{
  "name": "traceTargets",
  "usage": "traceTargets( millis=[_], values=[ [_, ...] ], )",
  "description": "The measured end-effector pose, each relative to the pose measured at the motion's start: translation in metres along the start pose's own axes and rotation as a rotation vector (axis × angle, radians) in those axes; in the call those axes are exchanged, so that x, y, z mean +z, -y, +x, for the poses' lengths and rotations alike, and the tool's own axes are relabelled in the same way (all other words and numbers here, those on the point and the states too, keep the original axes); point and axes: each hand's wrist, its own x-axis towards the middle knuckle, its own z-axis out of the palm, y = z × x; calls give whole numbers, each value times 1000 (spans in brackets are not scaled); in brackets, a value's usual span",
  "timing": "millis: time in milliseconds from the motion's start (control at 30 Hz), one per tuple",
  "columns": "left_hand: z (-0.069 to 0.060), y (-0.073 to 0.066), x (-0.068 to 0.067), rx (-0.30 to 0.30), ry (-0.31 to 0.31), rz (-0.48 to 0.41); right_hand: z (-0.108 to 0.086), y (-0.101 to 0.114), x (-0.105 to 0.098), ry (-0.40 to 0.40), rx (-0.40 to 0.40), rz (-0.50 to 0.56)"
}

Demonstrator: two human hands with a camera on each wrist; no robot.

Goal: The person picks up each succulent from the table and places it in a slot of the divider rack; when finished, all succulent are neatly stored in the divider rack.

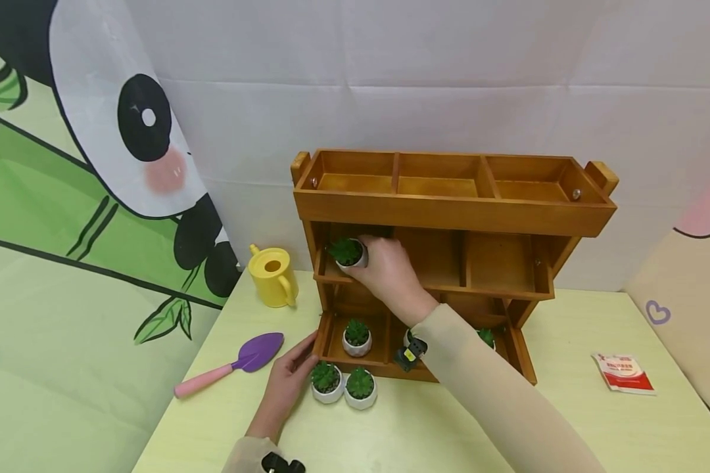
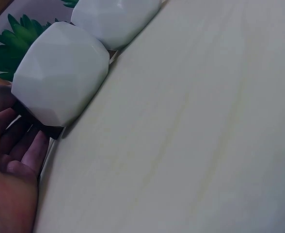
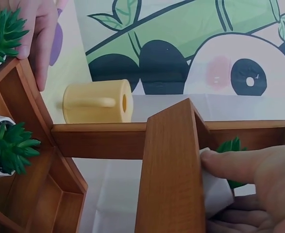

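Observation:
My right hand (image 1: 390, 269) pinches a white faceted pot with a green succulent (image 1: 348, 252) at the left compartment of the wooden shelf's (image 1: 455, 217) middle tier. In the right wrist view, thumb and fingers lie on either side of that pot (image 3: 215, 191). My left hand (image 1: 286, 381) touches the front left corner of the bottom tier, fingers extended along its outer side. Close by, two potted succulents (image 1: 361, 389) stand on the table before the shelf. Another succulent (image 1: 357, 338) sits in the bottom tier's left compartment; two more are partly hidden behind my right arm.
A yellow watering can (image 1: 272, 279) stands left of the shelf. Nearer lies a purple trowel (image 1: 257, 353) with a pink handle. On the right, a red and white packet (image 1: 624, 374) lies on the table (image 1: 586, 328). A panda-printed cloth (image 1: 106, 131) hangs behind and to the left.

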Motion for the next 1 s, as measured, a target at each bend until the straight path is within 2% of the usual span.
traceTargets(
  millis=[733,1000],
  values=[
    [1,3,-1,1,22,1,-7,8,-8,34,81,11],
    [1,4,-1,16,16,-2,-8,12,-12,72,107,-33]
  ],
)
